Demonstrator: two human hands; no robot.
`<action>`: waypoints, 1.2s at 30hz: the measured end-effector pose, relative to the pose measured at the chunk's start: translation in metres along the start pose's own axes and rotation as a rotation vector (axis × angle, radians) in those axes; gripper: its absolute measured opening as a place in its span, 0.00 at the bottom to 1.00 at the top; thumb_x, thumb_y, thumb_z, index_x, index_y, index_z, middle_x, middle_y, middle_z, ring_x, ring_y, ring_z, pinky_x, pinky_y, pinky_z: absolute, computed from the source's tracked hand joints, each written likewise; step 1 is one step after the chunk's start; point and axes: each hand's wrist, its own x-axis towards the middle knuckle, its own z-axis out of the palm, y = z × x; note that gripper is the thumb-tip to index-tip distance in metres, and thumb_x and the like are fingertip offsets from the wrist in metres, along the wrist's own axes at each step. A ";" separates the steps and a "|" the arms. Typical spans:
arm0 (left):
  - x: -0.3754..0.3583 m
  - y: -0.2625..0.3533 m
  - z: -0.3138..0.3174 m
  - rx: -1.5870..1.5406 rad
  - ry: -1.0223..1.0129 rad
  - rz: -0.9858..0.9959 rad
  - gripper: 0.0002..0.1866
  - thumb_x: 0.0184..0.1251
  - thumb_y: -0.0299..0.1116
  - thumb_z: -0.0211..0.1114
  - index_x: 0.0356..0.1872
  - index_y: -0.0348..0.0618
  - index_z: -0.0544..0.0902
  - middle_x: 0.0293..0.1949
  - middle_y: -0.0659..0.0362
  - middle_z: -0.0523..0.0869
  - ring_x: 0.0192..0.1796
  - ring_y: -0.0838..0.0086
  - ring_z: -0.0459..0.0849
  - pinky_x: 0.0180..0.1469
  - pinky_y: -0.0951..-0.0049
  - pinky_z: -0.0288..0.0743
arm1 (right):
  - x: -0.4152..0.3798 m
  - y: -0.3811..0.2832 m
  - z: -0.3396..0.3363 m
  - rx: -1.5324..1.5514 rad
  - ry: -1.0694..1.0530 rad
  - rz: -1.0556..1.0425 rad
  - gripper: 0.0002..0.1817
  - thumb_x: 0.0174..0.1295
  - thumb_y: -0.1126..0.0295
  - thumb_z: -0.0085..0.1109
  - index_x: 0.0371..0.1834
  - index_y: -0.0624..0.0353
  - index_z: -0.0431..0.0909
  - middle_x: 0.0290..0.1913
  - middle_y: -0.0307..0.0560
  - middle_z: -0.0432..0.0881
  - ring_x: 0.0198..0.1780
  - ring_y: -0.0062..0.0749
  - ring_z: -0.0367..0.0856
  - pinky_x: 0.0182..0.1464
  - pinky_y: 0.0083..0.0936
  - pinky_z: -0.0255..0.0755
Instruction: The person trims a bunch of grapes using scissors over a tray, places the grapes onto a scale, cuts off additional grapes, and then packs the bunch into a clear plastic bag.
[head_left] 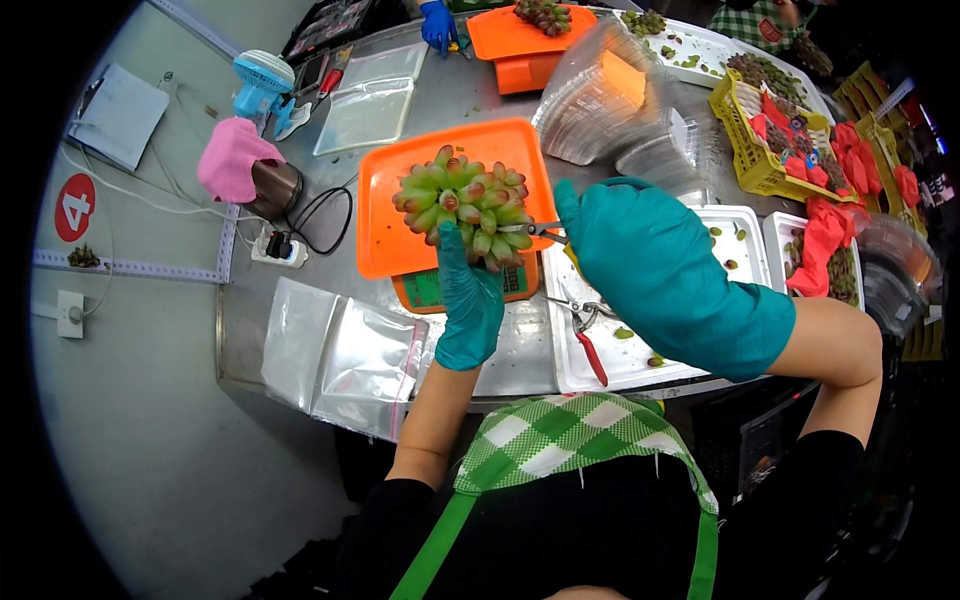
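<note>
Metal table (460, 95) | left hand (468, 305) holding succulent (470, 195) over orange tray (375, 240), upper centre | right hand (660, 270) gripping scissors (541, 230) at its edge | snip perhaps unfinished | loose leaves in white tray (630, 375), succulent full

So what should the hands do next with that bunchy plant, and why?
Probably one small, gentle snip by the right hand, because the scissors it holds reach the edge of the plant, and the left hand supports it.
</note>
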 end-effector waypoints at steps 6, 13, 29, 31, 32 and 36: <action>-0.004 -0.001 0.008 -0.017 0.013 0.018 0.28 0.58 0.52 0.57 0.52 0.44 0.66 0.40 0.61 0.75 0.28 0.82 0.71 0.31 0.79 0.77 | 0.004 -0.008 -0.019 -0.189 -0.185 -0.018 0.21 0.51 0.75 0.48 0.51 0.71 0.66 0.20 0.42 0.66 0.24 0.29 0.71 0.21 0.24 0.65; -0.003 0.001 0.018 -0.010 0.008 0.006 0.31 0.59 0.56 0.54 0.55 0.44 0.65 0.44 0.59 0.75 0.32 0.81 0.74 0.31 0.78 0.78 | 0.007 -0.005 -0.019 -0.090 -0.217 -0.021 0.22 0.51 0.75 0.48 0.52 0.71 0.66 0.19 0.42 0.66 0.23 0.29 0.71 0.19 0.24 0.64; 0.002 0.007 0.037 0.181 0.005 0.105 0.41 0.52 0.67 0.50 0.59 0.47 0.60 0.50 0.61 0.72 0.51 0.74 0.74 0.51 0.72 0.73 | -0.008 0.004 -0.026 -0.102 -0.228 0.023 0.18 0.54 0.70 0.51 0.49 0.62 0.70 0.19 0.39 0.66 0.21 0.26 0.70 0.16 0.23 0.62; 0.011 0.005 0.025 0.156 0.001 0.080 0.40 0.52 0.66 0.51 0.59 0.47 0.61 0.52 0.59 0.71 0.54 0.70 0.73 0.54 0.68 0.72 | -0.013 0.006 -0.030 -0.081 -0.233 0.068 0.18 0.54 0.68 0.52 0.49 0.59 0.70 0.21 0.38 0.67 0.22 0.26 0.71 0.17 0.23 0.63; 0.016 0.004 0.017 0.105 0.015 0.057 0.38 0.53 0.65 0.52 0.58 0.47 0.62 0.53 0.58 0.71 0.55 0.67 0.72 0.54 0.65 0.72 | -0.016 0.008 -0.030 -0.072 -0.228 0.092 0.18 0.54 0.67 0.53 0.49 0.58 0.70 0.22 0.38 0.68 0.23 0.26 0.71 0.18 0.24 0.64; 0.021 0.010 0.023 -0.012 0.023 -0.003 0.45 0.49 0.71 0.47 0.60 0.46 0.60 0.57 0.57 0.67 0.58 0.66 0.69 0.58 0.63 0.68 | -0.033 0.023 -0.020 0.365 -0.156 0.263 0.24 0.51 0.68 0.57 0.55 0.53 0.68 0.32 0.39 0.75 0.30 0.27 0.76 0.25 0.22 0.70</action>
